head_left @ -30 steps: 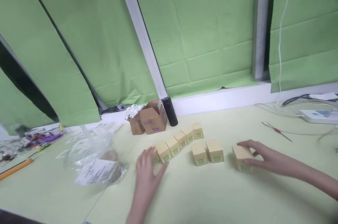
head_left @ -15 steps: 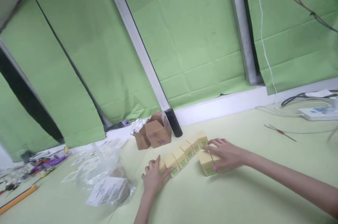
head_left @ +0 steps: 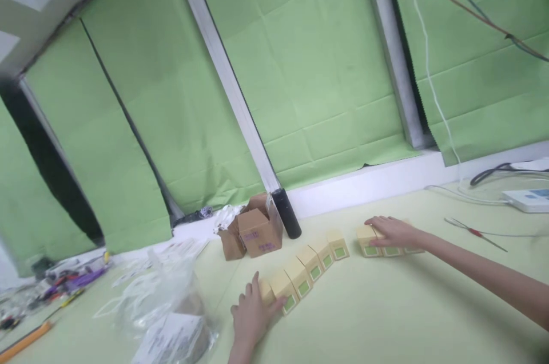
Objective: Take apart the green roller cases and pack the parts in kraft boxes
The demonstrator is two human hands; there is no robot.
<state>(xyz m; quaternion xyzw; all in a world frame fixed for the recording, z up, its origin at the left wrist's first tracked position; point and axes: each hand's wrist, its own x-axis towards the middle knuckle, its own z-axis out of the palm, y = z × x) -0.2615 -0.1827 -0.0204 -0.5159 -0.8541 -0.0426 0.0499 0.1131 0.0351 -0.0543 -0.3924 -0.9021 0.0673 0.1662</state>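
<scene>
Several small pale yellow boxes with green labels (head_left: 303, 272) stand in a slanting row on the pale green table. My left hand (head_left: 253, 309) is at the near left end of this row, its thumb and fingers around the end box. Farther right, a second short row of similar yellow boxes (head_left: 366, 238) stands apart from the first. My right hand (head_left: 392, 231) lies over that row, with its fingers on the tops and the front of the boxes. The hand partly hides them.
An open cardboard box (head_left: 259, 233) and a black cylinder (head_left: 286, 214) stand at the back. Clear plastic bags (head_left: 167, 301) lie to the left, with tools and clutter beyond. Tweezers (head_left: 476, 232) and a white power strip (head_left: 529, 200) are at the right.
My right hand and its boxes have moved right and back, opening a gap from the slanting row. My left hand stays at the row's left end. The view has shifted slightly.
</scene>
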